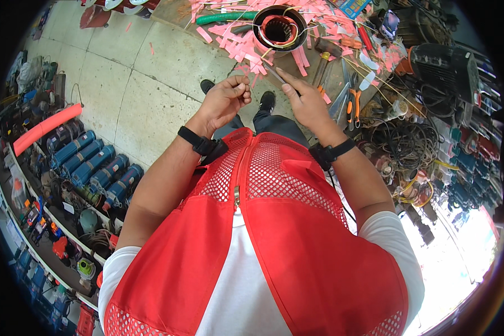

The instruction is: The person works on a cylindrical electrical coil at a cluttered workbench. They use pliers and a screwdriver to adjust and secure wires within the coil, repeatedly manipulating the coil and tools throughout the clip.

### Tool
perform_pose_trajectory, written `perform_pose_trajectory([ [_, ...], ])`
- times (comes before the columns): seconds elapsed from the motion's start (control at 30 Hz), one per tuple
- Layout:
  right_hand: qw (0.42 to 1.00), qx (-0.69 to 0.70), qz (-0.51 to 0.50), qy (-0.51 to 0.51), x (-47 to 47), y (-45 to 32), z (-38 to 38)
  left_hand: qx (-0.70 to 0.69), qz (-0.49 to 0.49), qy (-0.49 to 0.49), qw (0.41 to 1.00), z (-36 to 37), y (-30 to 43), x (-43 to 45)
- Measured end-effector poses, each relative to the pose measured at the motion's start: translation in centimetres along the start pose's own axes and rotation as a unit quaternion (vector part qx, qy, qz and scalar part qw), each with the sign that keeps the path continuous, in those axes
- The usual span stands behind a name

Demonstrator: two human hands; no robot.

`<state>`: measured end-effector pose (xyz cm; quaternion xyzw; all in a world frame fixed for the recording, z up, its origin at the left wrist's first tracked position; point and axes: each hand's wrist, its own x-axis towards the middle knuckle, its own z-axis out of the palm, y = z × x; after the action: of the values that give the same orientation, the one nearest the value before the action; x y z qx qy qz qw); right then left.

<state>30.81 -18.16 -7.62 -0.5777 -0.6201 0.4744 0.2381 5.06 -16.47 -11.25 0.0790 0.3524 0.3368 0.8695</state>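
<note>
My left hand (231, 98) is raised before my vest, its fingers curled and the thumb pressed against them. Whether something thin is pinched there is hidden. A slim grey metal tool (274, 72) is in my right hand (305, 100), the index finger laid along it and its tip pointing towards the bench. Just beyond that tip stands an electric motor stator (279, 30), a dark round housing with reddish windings and pale leads inside. Cut pink strips (241, 46), seemingly insulation paper, lie loose around the stator.
Right of the stator lie a hammer (328, 48), orange-handled pliers (353, 105) and a green sleeve (227, 17) to its left. Coiled cables (407, 138) and a black motor (443, 73) crowd the right side. Blue cylindrical pumps (94, 161) line a shelf at left.
</note>
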Motion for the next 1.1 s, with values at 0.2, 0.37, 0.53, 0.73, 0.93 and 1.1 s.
perform_pose_trajectory([
  [0.2, 0.992, -0.013, 0.021, -0.12, -0.5, -1.0, 0.0, -0.01, -0.027, 0.012, 1.0, 0.3, 0.1, -0.1],
  [0.37, 0.999, 0.026, -0.029, -0.02, -0.1, -0.9, 0.7, -0.016, -0.027, 0.036, 0.999, 0.4, 0.3, -0.3],
  [0.53, 0.995, -0.059, -0.078, 0.023, -0.2, -0.5, 0.0, 0.082, -0.028, 0.039, 0.995, 1.0, 0.7, -0.1],
  [0.73, 0.987, -0.142, -0.069, -0.035, -0.8, -1.3, 0.1, 0.138, -0.038, 0.093, 0.985, 1.6, 0.6, -0.2],
  [0.93, 0.977, -0.189, -0.046, -0.081, -0.7, -2.2, -0.7, 0.16, -0.036, 0.084, 0.983, 2.0, 0.8, -0.1],
  [1.1, 0.977, -0.214, -0.004, -0.013, -0.7, -2.6, -1.3, 0.643, 0.141, 0.103, 0.745, 4.1, 1.2, -1.1],
])
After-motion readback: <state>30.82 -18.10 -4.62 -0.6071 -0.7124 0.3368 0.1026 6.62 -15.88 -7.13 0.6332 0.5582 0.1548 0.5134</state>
